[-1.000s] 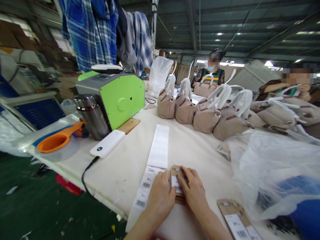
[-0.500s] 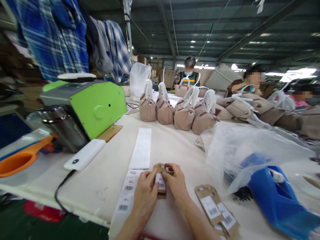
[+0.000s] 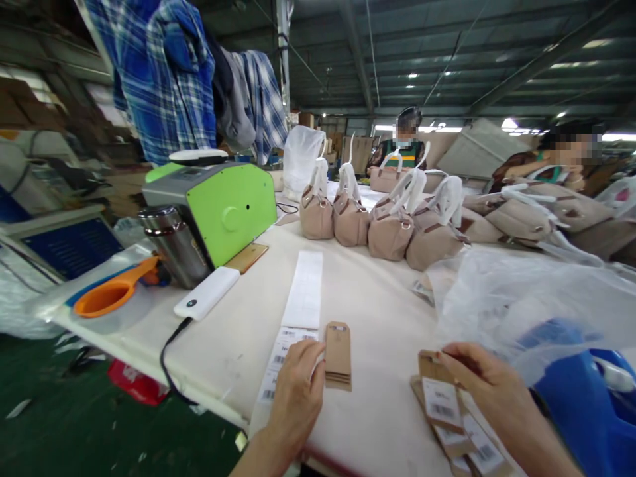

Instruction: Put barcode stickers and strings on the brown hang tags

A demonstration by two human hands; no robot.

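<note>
A labelled tag [image 3: 440, 405] is pinched in the fingers of the right hand [image 3: 479, 381] just over the labelled pile [image 3: 479, 456], while the label strip [image 3: 304, 291] is pressed flat on the bench [image 3: 377, 298] under the loose, empty fingers of the left hand [image 3: 298, 394].

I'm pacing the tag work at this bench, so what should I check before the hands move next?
1. Stack of blank brown card tags within reach of the left hand: ok, it lies beside the fingertips.
2. Top tag of that stack bare: ok, no sticker shows.
3. White paper strip of barcode stickers has printed stickers: ok, some show by the left hand.
4. Right hand free of the stickered brown tag: cannot tell, fingers lie on its top end.
5. Pile of stickered tags squared up: not ok, fanned out.
</note>
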